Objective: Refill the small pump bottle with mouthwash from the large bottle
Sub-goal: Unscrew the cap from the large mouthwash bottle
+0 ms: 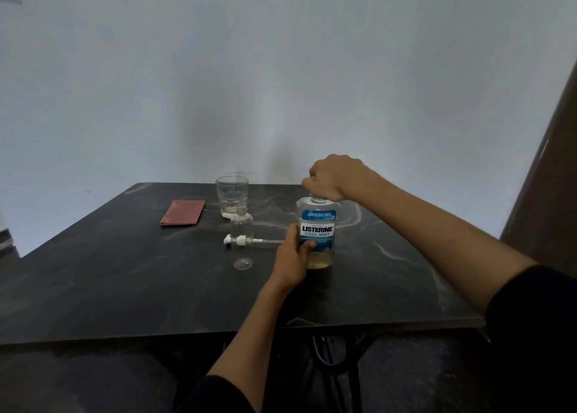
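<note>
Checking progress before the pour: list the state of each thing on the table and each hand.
Listerine bottle: upright, low on liquid, cap hidden under the hand.
Small bottle: upright, open, empty.
Pump head: off, lying on the table.
Glass: upright, nearly empty.
Red cloth: folded flat.
Left hand: grips the Listerine bottle's body.
Right hand: curled over its top.

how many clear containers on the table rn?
3. Large mouthwash bottle right of centre, held by both hands; small pump bottle standing uncapped to its left; drinking glass behind that. None seem hidden.
</note>
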